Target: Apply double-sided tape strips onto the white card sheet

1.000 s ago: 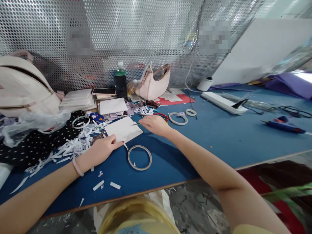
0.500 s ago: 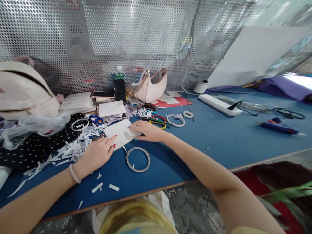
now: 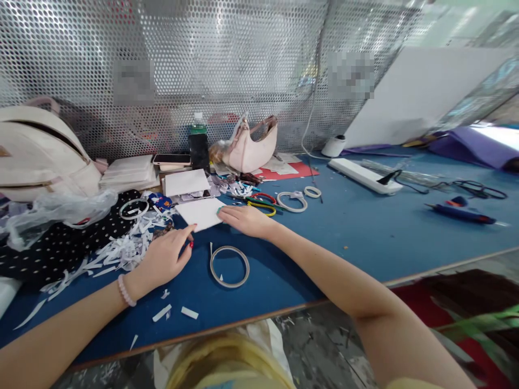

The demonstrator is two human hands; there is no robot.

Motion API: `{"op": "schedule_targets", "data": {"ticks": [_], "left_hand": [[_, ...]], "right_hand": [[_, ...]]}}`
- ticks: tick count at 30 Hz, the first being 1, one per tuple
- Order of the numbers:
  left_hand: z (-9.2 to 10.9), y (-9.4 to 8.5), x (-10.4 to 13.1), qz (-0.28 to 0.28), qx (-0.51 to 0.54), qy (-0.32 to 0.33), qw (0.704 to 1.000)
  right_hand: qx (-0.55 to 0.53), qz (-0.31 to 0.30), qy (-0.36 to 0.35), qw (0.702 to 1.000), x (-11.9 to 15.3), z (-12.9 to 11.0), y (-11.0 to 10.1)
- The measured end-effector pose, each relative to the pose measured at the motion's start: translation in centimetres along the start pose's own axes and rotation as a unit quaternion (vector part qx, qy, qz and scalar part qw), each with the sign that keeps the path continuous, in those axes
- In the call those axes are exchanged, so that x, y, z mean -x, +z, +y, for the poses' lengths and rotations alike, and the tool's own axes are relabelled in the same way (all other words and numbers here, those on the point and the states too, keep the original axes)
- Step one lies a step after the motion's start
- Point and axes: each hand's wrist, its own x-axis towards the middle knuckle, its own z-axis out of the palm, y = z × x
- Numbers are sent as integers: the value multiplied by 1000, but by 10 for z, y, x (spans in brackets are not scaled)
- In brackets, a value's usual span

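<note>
A white rectangular card [image 3: 198, 212] is in front of me, its near edge apparently raised a little off the blue table. My right hand [image 3: 247, 220] grips the card by its right edge, fingers on top and the thumb hidden. My left hand [image 3: 166, 256] is open, index finger stretched to the card's near left corner and thumb apart; whether the fingertip touches cannot be made out. A coil of thin white tape [image 3: 230, 247] lies just nearer to me, its loose end sticking up.
White paper scraps [image 3: 125, 246] pile up at left, beside a polka-dot cloth [image 3: 85, 237]. Behind the card are a stack of white cards [image 3: 186, 182] and scissors [image 3: 263, 208]. More tape rolls [image 3: 292, 201], a power strip [image 3: 363, 174] and a blue glue gun [image 3: 462, 212] lie rightward.
The white card has shifted away from me, off the tape's end, and its near edge has come up. My left fingers have slid off its face to the corner. The right hand moved with it.
</note>
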Motion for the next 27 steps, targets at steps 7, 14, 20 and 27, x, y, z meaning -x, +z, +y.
{"op": "schedule_targets", "data": {"ticks": [7,14,20,27], "left_hand": [[1,1,0,52,114,-58,990],[-18,11,-12,93,370,-245,891],[-27,-3,-17,181,384,-251,870],[-41,3,-19,245,359,-251,865]], "right_hand": [[-110,146,249,951,3,-1,-9],[-339,154,289,882,-15,-35,-4],[-350,92,302,882,-19,-53,-8],[-94,-84,194,973,-22,-98,-24]]}}
